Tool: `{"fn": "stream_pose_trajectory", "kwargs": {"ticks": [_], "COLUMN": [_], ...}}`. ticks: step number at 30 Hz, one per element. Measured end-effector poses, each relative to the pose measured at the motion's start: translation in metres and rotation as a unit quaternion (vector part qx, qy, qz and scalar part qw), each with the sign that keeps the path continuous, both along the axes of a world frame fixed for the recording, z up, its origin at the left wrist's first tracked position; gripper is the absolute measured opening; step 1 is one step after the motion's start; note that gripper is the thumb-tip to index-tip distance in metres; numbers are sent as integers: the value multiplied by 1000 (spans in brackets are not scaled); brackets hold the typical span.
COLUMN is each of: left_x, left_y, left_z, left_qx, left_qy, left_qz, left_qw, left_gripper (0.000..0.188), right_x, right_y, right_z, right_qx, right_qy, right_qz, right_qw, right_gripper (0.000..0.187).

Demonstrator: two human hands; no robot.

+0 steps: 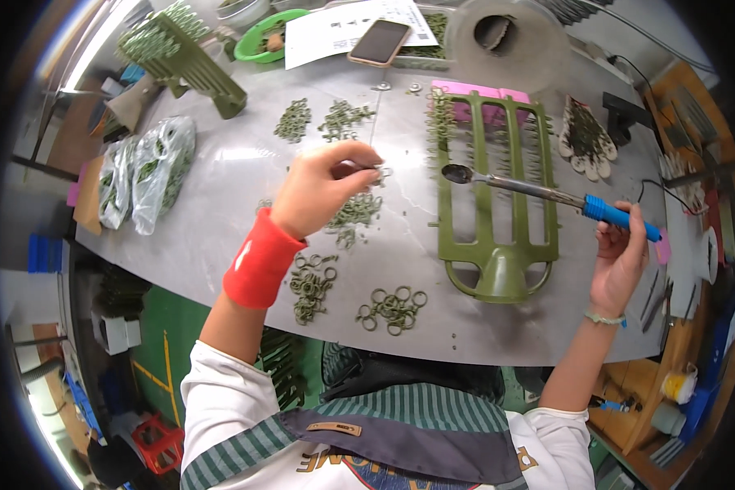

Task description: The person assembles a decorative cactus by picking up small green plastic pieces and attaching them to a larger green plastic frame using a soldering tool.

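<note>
On the counter (229, 253):

- Ring piles (310, 287): at least five; individual rings overlap too closely to count.
- Green rack (501, 273), lying flat: one.
- Blue-handled tool (539, 191), over the rack: one.
- Phone (381, 42), far edge: one.
- Green bowl (248, 51), far edge: one.
- Glove (586, 140), right edge: at least one.

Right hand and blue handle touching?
Touching: the head view shows the right hand's thumb and fingers closed around the blue handle, no gap between.

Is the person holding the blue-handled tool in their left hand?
No, the right hand holds the tool by its blue handle.
</note>
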State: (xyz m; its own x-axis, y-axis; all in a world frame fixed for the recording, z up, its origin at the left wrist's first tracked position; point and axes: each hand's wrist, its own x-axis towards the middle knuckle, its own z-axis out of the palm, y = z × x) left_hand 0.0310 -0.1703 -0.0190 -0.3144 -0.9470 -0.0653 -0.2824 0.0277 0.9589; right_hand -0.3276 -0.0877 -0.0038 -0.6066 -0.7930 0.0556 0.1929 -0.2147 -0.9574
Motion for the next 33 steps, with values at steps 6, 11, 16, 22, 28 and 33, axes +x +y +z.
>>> {"fn": "stream_pose_trajectory", "kwargs": {"ticks": [6, 11, 16, 22, 28, 33], "left_x": [-74, -84, -87, -93, -88, -78], "left_y": [-30, -43, -47, -49, -51, -51], "left_z": [0, -11, -16, -18, -24, -17], "left_qx": [-216, -341, -352, -357, -371, -429], "left_qy": [-88, -197, -210, -227, -241, -188], "left_qz": [-36, -8, -11, -16, -2, -26], "left_qw": [972, 919, 912, 906, 897, 883], "left_gripper": [16, 16, 17, 17, 17, 20], "right_x": [-6, -5, -3, -2, -8, -15], "right_y": [-4, -12, -20, -23, -14, -5], "right_z": [-9, -19, -27, -30, -20, -18], "right_qx": [-4, -12, -12, -18, -15, 10], "right_qy": [-1, -21, -30, -33, 7, -2], "right_qz": [2, 18, 23, 23, 25, -3], "right_qw": [1000, 1000, 999, 999, 1000, 1000], "right_gripper": [28, 27, 27, 26, 27, 26]}}
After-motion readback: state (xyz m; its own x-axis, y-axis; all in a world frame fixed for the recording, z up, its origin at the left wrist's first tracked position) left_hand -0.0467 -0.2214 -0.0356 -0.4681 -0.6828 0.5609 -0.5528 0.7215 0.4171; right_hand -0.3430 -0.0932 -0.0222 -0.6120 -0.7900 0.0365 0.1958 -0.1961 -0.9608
